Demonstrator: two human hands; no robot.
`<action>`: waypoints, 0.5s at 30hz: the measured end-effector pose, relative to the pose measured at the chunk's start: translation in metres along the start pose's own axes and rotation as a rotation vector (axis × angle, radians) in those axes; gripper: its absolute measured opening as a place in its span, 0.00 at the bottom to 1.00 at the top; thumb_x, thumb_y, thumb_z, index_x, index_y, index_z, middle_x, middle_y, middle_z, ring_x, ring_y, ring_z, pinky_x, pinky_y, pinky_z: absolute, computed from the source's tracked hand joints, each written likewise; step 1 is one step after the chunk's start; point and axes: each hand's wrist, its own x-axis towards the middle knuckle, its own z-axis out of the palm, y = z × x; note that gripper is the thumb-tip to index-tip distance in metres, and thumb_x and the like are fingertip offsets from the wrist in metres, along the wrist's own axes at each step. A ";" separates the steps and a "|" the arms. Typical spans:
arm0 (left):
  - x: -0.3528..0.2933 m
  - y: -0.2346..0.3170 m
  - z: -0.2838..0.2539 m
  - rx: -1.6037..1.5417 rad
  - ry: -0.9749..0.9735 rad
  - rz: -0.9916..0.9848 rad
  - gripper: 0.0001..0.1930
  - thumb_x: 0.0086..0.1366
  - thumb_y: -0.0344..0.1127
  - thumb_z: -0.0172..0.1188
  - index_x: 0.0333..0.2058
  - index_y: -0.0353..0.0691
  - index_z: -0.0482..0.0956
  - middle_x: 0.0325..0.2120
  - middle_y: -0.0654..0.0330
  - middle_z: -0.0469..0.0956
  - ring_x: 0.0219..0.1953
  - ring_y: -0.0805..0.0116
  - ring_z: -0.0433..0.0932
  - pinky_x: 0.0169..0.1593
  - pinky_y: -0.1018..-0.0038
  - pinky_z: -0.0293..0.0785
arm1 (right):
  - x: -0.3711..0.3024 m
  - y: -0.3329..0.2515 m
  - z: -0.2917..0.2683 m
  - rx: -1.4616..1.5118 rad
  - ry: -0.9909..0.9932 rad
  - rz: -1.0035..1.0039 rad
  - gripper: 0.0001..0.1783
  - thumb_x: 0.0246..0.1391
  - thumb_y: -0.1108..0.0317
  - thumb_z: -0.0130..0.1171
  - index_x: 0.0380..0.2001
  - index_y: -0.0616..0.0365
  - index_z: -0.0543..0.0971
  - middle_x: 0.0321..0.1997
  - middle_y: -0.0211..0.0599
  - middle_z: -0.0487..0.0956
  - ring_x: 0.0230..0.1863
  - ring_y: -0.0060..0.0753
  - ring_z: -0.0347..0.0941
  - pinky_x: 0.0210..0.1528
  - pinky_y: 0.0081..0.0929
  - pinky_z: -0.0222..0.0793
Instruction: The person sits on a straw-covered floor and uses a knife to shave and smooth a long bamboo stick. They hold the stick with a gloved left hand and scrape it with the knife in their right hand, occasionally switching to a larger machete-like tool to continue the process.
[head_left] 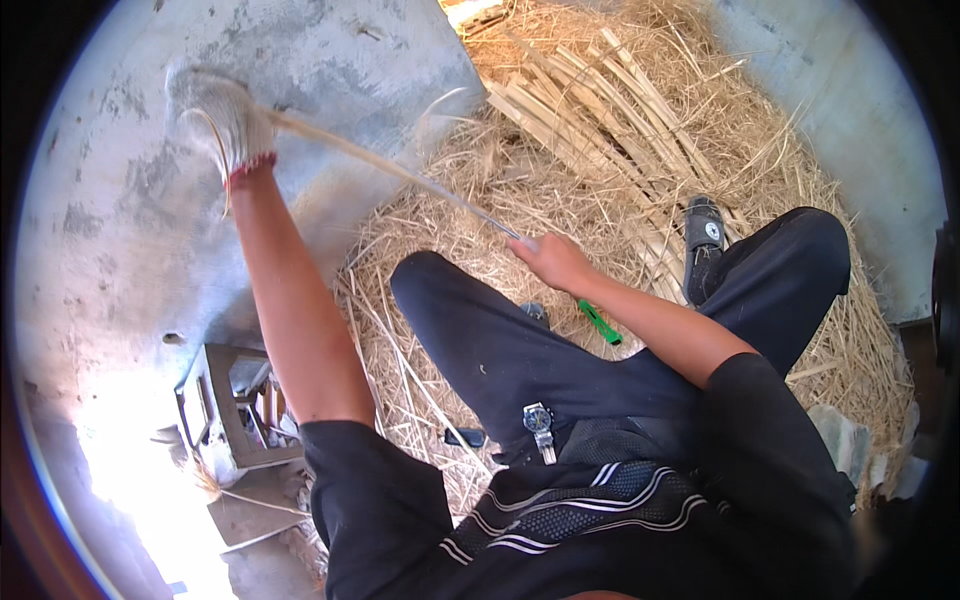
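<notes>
My left hand (228, 125), in a whitish knit glove with a red cuff, is stretched far out at the upper left and smeared by motion. It grips a long, thin, pale strip (385, 165) that looks like split bamboo or wood. A curled end (222, 165) hangs beside the glove. The strip slants down to my bare right hand (552, 262), which is closed near its other end above my lap. A narrow greyish piece shows just ahead of those fingers; whether it is a blade or the strip itself is unclear.
A bundle of split strips (600, 105) lies on shavings (800, 260) ahead. A green-handled tool (600, 322) lies under my right forearm. A wristwatch (539, 430) rests on my lap, and a dark small object (464, 437) lies left of it. A wooden stool-like frame (240, 405) stands at left.
</notes>
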 end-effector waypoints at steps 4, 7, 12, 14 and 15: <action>0.022 -0.059 -0.012 -0.074 0.134 0.144 0.20 0.71 0.40 0.41 0.19 0.42 0.70 0.14 0.62 0.70 0.18 0.73 0.69 0.22 0.75 0.65 | 0.024 -0.001 -0.014 0.212 -0.243 0.186 0.37 0.59 0.33 0.48 0.13 0.55 0.65 0.12 0.33 0.66 0.13 0.30 0.64 0.20 0.37 0.66; 0.005 -0.012 0.001 -0.170 0.083 0.127 0.19 0.70 0.39 0.44 0.19 0.42 0.72 0.14 0.62 0.70 0.16 0.71 0.69 0.21 0.74 0.66 | 0.019 -0.035 -0.037 0.462 -0.356 0.333 0.36 0.59 0.30 0.47 0.12 0.49 0.59 0.10 0.26 0.61 0.09 0.23 0.59 0.13 0.31 0.61; 0.004 -0.001 0.020 -0.176 0.052 -0.066 0.17 0.70 0.40 0.45 0.24 0.40 0.73 0.18 0.60 0.73 0.19 0.70 0.73 0.24 0.72 0.70 | -0.012 -0.093 -0.058 0.123 -0.179 0.124 0.32 0.56 0.40 0.59 0.13 0.52 0.63 0.09 0.25 0.62 0.06 0.22 0.56 0.11 0.26 0.59; 0.016 -0.032 0.018 0.015 0.046 0.119 0.15 0.71 0.40 0.48 0.28 0.39 0.74 0.23 0.59 0.76 0.21 0.70 0.74 0.25 0.71 0.71 | -0.027 -0.128 -0.070 0.151 -0.089 -0.160 0.27 0.56 0.47 0.63 0.15 0.55 0.68 0.10 0.26 0.67 0.10 0.22 0.59 0.15 0.28 0.60; 0.018 -0.030 0.017 -0.039 0.033 0.067 0.14 0.71 0.39 0.49 0.28 0.38 0.75 0.24 0.58 0.76 0.21 0.70 0.74 0.25 0.71 0.72 | -0.029 -0.144 -0.074 0.149 -0.008 -0.295 0.27 0.56 0.48 0.63 0.16 0.56 0.69 0.11 0.27 0.67 0.11 0.22 0.60 0.17 0.28 0.60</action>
